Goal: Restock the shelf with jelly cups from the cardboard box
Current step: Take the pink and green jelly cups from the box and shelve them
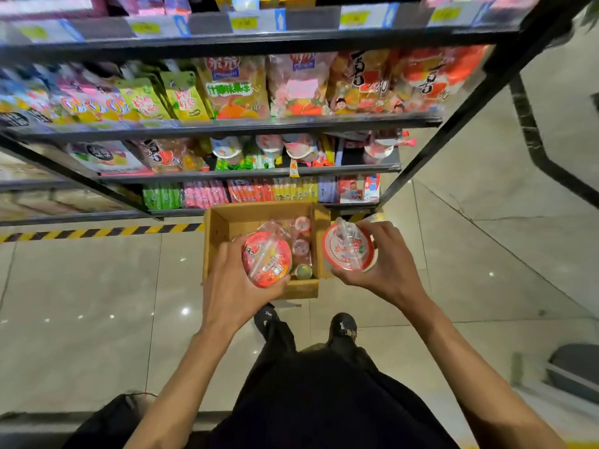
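An open cardboard box [223, 222] stands on the floor in front of the shelf unit, with a few jelly cups [301, 247] still inside. My left hand [230, 280] grips a red-lidded jelly cup [265, 259] above the box's left half. My right hand [385, 254] holds a second jelly cup [348, 249] with a white and red lid, just right of the box. Both cups carry a wrapped spoon across the lid. Similar cups [301, 149] stand on the middle shelf [252, 172] above the box.
The black shelf unit [227, 124] holds snack bags above and stick packs at the bottom. A yellow-black hazard stripe [103, 231] runs along the floor at its foot. My feet [343, 325] stand just behind the box. A grey object [573, 364] sits at the right.
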